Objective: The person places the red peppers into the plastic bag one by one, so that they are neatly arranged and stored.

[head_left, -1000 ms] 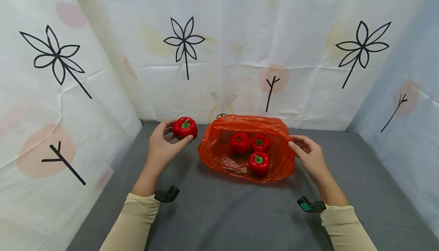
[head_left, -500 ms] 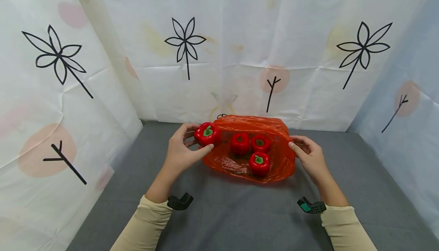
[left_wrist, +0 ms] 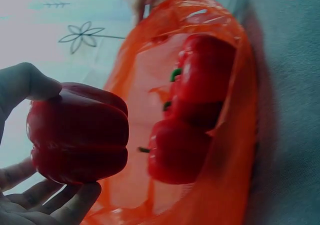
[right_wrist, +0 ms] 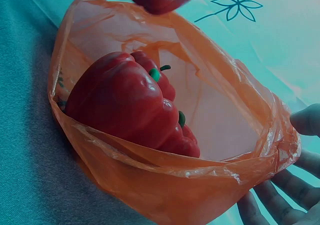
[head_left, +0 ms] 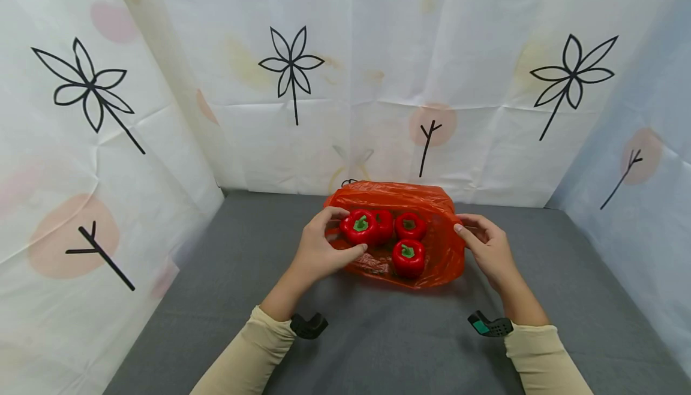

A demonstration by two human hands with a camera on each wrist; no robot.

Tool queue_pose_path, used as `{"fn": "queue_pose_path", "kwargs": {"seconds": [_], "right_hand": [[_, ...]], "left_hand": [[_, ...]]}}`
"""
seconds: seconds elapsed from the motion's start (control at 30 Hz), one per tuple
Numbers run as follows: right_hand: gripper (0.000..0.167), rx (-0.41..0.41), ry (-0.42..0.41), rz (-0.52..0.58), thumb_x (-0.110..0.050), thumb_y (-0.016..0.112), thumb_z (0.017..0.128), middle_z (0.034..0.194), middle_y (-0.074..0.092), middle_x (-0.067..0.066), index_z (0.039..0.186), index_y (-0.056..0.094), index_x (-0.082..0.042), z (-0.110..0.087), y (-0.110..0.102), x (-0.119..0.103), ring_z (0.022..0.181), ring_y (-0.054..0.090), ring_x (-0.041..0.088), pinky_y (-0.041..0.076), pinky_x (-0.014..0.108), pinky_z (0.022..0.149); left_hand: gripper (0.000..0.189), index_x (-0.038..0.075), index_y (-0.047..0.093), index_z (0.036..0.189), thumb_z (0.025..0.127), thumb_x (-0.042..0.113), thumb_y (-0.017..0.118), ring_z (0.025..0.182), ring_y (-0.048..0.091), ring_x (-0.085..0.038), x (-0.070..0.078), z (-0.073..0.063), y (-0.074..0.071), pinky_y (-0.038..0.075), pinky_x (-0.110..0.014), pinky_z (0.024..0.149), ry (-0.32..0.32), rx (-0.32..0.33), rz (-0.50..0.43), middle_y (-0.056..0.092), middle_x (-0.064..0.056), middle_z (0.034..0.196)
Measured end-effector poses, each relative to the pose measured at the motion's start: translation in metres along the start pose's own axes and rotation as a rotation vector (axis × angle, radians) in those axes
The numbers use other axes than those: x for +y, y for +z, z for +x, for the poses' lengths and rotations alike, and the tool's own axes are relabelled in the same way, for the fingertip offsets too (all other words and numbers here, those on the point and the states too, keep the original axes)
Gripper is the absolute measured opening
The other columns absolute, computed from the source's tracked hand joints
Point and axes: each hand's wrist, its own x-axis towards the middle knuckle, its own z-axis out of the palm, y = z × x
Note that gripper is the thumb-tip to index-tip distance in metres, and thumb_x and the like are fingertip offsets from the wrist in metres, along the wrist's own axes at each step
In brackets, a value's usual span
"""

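My left hand (head_left: 318, 250) grips a red bell pepper (head_left: 358, 227) between thumb and fingers, over the left part of an orange plastic bag (head_left: 439, 257). In the left wrist view this held pepper (left_wrist: 80, 135) hangs above the bag's mouth, apart from the others. Three red peppers sit inside: one at the back right (head_left: 410, 225), one in front (head_left: 408, 258), and one partly hidden behind the held pepper (head_left: 385, 226). My right hand (head_left: 486, 245) pinches the bag's right rim, thumb inside and fingers outside, as the right wrist view shows.
A grey cloth-covered table (head_left: 378, 341) lies under the bag. White fabric walls (head_left: 367, 83) with printed flowers stand behind and at both sides. A small dark loop (head_left: 349, 181) pokes up behind the bag.
My left hand has carried its pepper rightward, from beside the bag to over its open mouth. The right hand and the three peppers inside have stayed in place.
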Motion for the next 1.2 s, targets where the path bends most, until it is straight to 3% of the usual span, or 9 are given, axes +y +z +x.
{"fn": "queue_pose_path", "kwargs": {"seconds": [0.17,0.47,0.9,1.0,1.2], "right_hand": [[0.044,0.007,0.012,0.008,-0.028,0.065,0.107,0.116,0.065,-0.022,0.140,0.061,0.001,-0.001,0.000,-0.002,0.104,0.066,-0.007,0.058,0.013,0.085],[0.042,0.002,-0.002,0.026,-0.023,0.065,0.107,0.116,0.065,-0.021,0.141,0.061,0.001,-0.002,0.000,0.000,0.104,0.066,-0.007,0.058,0.013,0.084],[0.042,0.001,-0.009,0.033,-0.023,0.065,0.107,0.117,0.065,-0.021,0.141,0.060,0.002,-0.001,0.000,-0.001,0.104,0.066,-0.006,0.058,0.013,0.084],[0.041,-0.003,-0.013,0.032,-0.022,0.065,0.107,0.117,0.065,-0.021,0.141,0.060,0.002,-0.002,-0.001,-0.001,0.104,0.066,-0.006,0.058,0.013,0.084],[0.041,-0.002,-0.014,0.030,-0.022,0.065,0.107,0.116,0.065,-0.021,0.140,0.060,0.002,-0.002,-0.001,-0.001,0.103,0.066,-0.006,0.058,0.013,0.084]], "left_hand": [[0.055,0.011,0.062,0.124,0.078,0.016,0.092,0.109,0.069,-0.022,-0.006,0.000,0.014,0.064,-0.044,0.093,-0.023,-0.049,-0.015,0.066,-0.004,0.122],[0.058,0.008,0.062,0.124,0.077,0.021,0.093,0.105,0.063,-0.016,-0.019,-0.001,0.032,0.064,-0.039,0.086,-0.029,-0.088,0.091,0.066,-0.004,0.118],[0.054,0.008,0.061,0.116,0.076,0.024,0.094,0.091,0.060,-0.024,-0.029,-0.003,0.040,0.059,-0.036,0.077,-0.061,-0.135,0.176,0.066,-0.005,0.111],[0.055,0.007,0.061,0.116,0.076,0.024,0.094,0.094,0.061,-0.023,-0.030,-0.004,0.041,0.058,-0.032,0.080,-0.072,-0.144,0.182,0.066,-0.005,0.111],[0.056,0.006,0.059,0.114,0.075,0.024,0.095,0.103,0.063,-0.019,-0.031,-0.005,0.043,0.063,-0.039,0.088,-0.081,-0.152,0.161,0.065,-0.006,0.111]]}}
